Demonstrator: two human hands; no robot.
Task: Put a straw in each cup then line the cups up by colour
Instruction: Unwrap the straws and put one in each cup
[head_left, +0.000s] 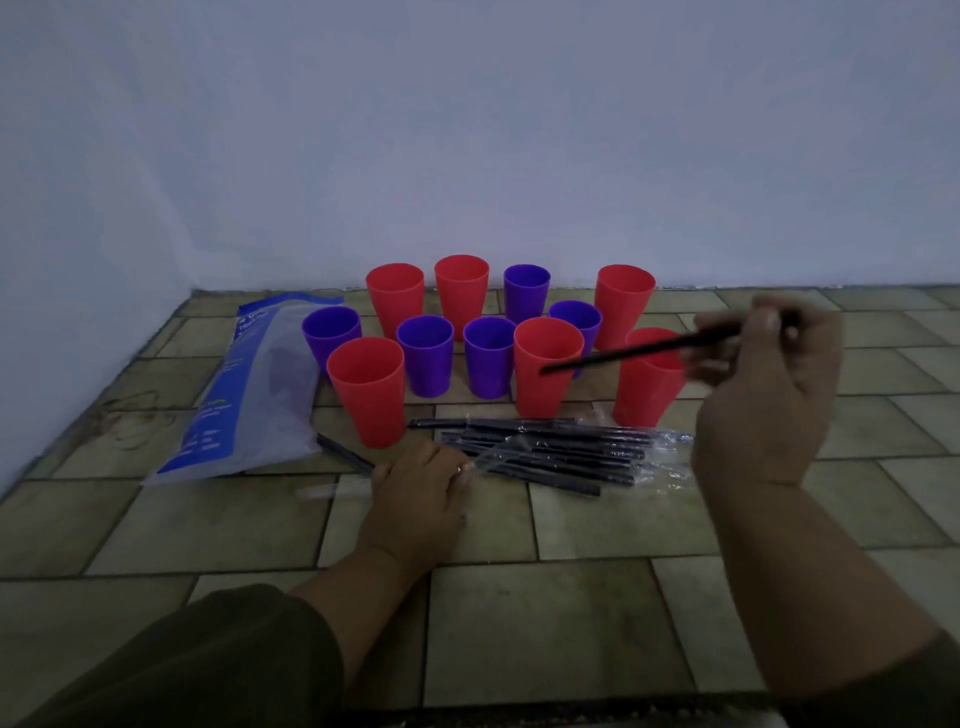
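Note:
Several red cups (368, 389) and several purple cups (426, 353) stand mixed in a cluster near the wall, all without straws. A bundle of black straws (550, 449) lies in torn clear wrap in front of them. My right hand (763, 395) holds one black straw (639, 351) raised above the rightmost front red cup (647, 384), its tip pointing left over another red cup (545, 364). My left hand (421, 488) rests palm down on the floor at the left end of the wrap. One loose straw (343, 453) lies beside it.
A blue and clear plastic bag (249, 395) lies flat at the left of the cups. The tiled floor (519, 623) meets a pale wall (467, 130) just behind the cups and at the far left.

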